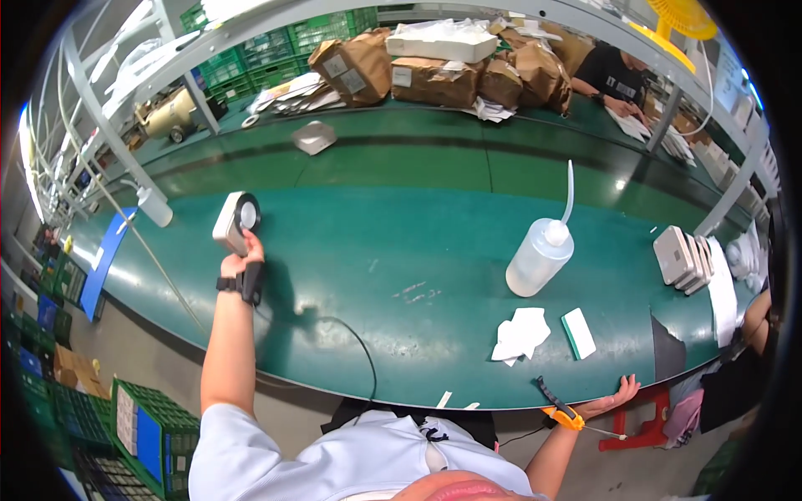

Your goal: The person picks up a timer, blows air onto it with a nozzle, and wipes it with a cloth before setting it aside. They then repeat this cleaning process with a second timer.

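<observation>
My left hand [244,257] is raised over the left part of the green table, with a black band on its wrist. Its fingers grip a white square-edged device [225,224] that has a black ring around a pale round face. My right hand [614,399] rests at the table's front edge, fingers stretched and holding nothing. An orange and black band [564,415] sits by that wrist. Left of this hand lie crumpled white wipes [522,336] and a white and green sponge block [579,334]. Behind them stands a translucent squeeze bottle [541,259] with a long bent spout.
White square devices [681,259] stand in a row at the right, beside a white cloth [723,292]. Another squeeze bottle [154,205] and a blue board [107,265] are far left. Brown-wrapped parcels [434,81] line the back. A co-worker [614,79] sits across; another person's arm shows at right.
</observation>
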Action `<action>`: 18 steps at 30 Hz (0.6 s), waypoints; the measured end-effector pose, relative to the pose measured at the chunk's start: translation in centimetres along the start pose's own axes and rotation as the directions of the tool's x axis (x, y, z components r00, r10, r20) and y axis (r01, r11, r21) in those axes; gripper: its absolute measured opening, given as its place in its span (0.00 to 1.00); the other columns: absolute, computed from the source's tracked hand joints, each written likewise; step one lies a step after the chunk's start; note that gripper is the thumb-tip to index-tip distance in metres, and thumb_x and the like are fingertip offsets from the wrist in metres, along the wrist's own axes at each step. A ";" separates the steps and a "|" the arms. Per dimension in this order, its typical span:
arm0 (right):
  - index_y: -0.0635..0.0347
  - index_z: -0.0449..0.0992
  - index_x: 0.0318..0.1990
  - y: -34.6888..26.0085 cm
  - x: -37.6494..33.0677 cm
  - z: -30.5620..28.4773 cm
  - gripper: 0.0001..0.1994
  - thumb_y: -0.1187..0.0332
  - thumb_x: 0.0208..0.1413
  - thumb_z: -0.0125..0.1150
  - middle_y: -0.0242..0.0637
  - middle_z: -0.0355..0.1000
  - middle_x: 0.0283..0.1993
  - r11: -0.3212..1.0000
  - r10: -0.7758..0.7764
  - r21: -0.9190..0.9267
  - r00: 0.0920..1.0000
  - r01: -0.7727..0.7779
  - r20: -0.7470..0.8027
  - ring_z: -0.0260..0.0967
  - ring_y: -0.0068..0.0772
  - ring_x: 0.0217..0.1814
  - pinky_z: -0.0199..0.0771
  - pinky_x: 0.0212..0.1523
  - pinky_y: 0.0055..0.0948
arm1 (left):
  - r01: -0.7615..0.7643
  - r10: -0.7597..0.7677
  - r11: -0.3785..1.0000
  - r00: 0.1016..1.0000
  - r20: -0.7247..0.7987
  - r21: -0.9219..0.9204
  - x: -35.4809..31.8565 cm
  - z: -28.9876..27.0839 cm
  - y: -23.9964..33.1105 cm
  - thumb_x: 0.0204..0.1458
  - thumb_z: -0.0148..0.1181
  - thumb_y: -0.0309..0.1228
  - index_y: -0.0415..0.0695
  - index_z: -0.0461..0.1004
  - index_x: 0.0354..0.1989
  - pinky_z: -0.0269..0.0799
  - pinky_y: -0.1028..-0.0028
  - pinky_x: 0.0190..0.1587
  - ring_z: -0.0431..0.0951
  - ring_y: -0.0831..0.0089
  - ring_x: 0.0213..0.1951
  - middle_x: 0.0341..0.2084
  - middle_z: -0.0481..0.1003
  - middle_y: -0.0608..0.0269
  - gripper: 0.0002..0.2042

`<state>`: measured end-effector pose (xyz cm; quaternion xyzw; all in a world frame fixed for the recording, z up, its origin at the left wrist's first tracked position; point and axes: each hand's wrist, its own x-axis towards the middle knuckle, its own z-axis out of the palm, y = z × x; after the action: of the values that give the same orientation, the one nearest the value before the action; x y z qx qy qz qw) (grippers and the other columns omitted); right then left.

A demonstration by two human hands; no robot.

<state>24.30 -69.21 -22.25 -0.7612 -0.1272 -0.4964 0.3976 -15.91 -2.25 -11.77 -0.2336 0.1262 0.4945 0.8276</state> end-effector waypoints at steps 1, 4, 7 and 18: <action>0.69 0.68 0.57 -0.1 -0.1 0.2 0.30 0.54 0.73 0.21 0.53 0.63 0.67 1.000 0.013 0.012 1.000 -0.013 -0.004 0.50 0.59 0.76 0.52 0.73 0.56 | -0.012 0.011 0.998 1.000 0.008 0.066 0.0 0.2 -1.4 0.64 0.55 0.31 0.34 0.72 0.51 0.84 0.57 0.48 0.80 0.52 0.43 0.40 0.77 0.44 0.13; 0.69 0.67 0.57 1.2 0.4 -1.4 0.30 0.53 0.73 0.21 0.53 0.63 0.67 0.999 0.025 -0.040 0.999 -0.026 -0.032 0.50 0.59 0.76 0.51 0.73 0.56 | 0.495 -0.497 0.823 0.865 -0.066 0.280 -0.9 2.1 -14.1 0.63 0.55 0.32 0.32 0.71 0.51 0.82 0.58 0.51 0.79 0.50 0.46 0.42 0.76 0.43 0.15; 0.67 0.67 0.57 2.0 -0.1 -1.0 0.31 0.51 0.72 0.21 0.53 0.62 0.68 0.998 -0.013 -0.058 0.999 0.010 -0.047 0.50 0.60 0.76 0.49 0.74 0.57 | 0.630 -0.623 0.631 0.759 -0.188 0.452 3.9 6.2 -20.3 0.63 0.56 0.32 0.31 0.70 0.51 0.81 0.60 0.53 0.79 0.49 0.48 0.44 0.76 0.42 0.16; 0.62 0.67 0.55 2.0 -0.1 -1.6 0.30 0.46 0.70 0.24 0.49 0.62 0.68 0.995 0.077 -0.063 0.995 -0.073 0.066 0.47 0.59 0.77 0.43 0.75 0.58 | -0.043 -0.009 0.709 0.998 0.070 0.704 37.1 7.6 -24.2 0.63 0.52 0.39 0.43 0.70 0.56 0.80 0.53 0.52 0.75 0.50 0.52 0.51 0.75 0.51 0.18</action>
<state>24.39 -71.64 -23.02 -0.7937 -0.0970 -0.4582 0.3883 22.94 20.13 -15.25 0.1180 0.2793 0.4242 0.8533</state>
